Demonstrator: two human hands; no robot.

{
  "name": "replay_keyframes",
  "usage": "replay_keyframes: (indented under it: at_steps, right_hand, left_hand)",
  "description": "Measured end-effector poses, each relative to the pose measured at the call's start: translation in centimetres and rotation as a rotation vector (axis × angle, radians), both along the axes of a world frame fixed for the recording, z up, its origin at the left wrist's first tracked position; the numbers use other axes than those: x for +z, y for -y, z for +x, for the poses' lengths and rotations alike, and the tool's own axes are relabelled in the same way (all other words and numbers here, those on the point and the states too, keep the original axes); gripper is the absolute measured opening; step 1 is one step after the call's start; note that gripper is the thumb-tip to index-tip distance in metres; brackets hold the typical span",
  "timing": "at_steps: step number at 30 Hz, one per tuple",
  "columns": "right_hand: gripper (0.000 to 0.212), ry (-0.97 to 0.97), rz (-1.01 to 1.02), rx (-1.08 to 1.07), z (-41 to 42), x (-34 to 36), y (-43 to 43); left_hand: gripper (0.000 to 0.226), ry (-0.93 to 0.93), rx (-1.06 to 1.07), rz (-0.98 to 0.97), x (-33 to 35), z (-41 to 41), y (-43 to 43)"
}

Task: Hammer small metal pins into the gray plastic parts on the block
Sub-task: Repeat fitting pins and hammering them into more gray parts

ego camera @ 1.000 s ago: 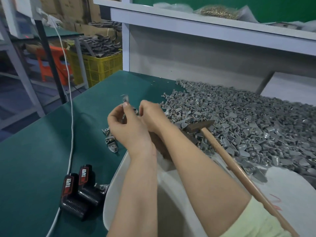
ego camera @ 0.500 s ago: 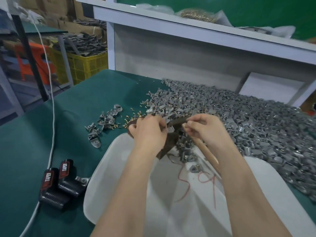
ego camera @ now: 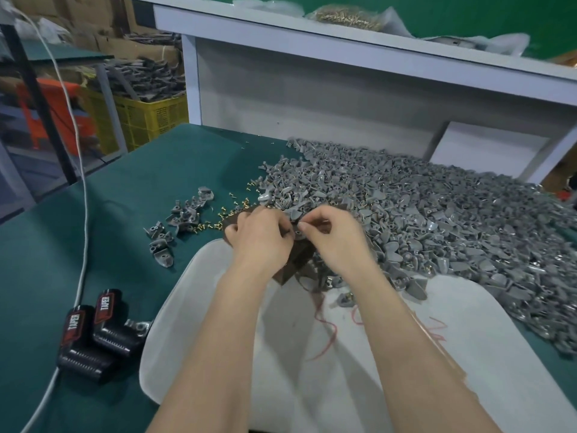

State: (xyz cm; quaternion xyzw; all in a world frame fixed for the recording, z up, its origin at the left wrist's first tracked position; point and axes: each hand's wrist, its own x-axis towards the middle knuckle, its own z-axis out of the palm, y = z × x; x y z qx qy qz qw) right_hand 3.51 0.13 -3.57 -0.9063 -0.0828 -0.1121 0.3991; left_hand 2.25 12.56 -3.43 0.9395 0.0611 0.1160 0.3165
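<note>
Apparently left hand (ego camera: 261, 239), right hand (ego camera: 338, 242) pinch gray part (ego camera: 298, 234); block (ego camera: 296, 264) beneath.

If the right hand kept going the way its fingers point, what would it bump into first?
Probably the small gray part right before it, then the left hand just beyond; depth is unclear.

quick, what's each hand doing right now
Left hand: pinches the gray part on the block.
Right hand: pinches the same gray part.
</note>
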Motion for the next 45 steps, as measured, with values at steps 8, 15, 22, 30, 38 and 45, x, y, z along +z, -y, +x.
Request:
replay_keyframes:
  at_steps: [8, 15, 22, 30, 38, 45]
  right_hand:
    - [0.009, 0.059, -0.025, -0.021, 0.2, -0.9, -0.2]
    - [0.016, 0.063, 0.013, -0.04, 0.3, -1.2, -0.5]
    - [0.012, 0.055, 0.006, -0.042, 0.2, -1.2, -0.7]
    - [0.005, -0.007, -0.05, -0.063, -0.1, -0.3, -0.9]
    - [0.005, -0.12, -0.238, -0.015, 0.2, 2.2, -1.2]
    - [0.01, -0.118, -0.287, -0.03, 0.1, 2.5, -1.4]
  left_hand:
    - [0.014, 0.021, -0.004, 0.002, -0.1, 0.1, 0.0]
    - [0.015, 0.047, 0.009, 0.026, -0.1, 0.0, 0.0]
    - [0.015, 0.048, 0.008, 0.005, -0.1, 0.0, 0.0]
    - [0.014, 0.044, 0.023, 0.007, -0.1, -0.1, 0.0]
    - [0.01, 0.029, 0.005, 0.012, -0.1, 0.0, 0.1]
    - [0.01, 0.033, 0.005, 0.03, -0.1, -0.1, 0.1]
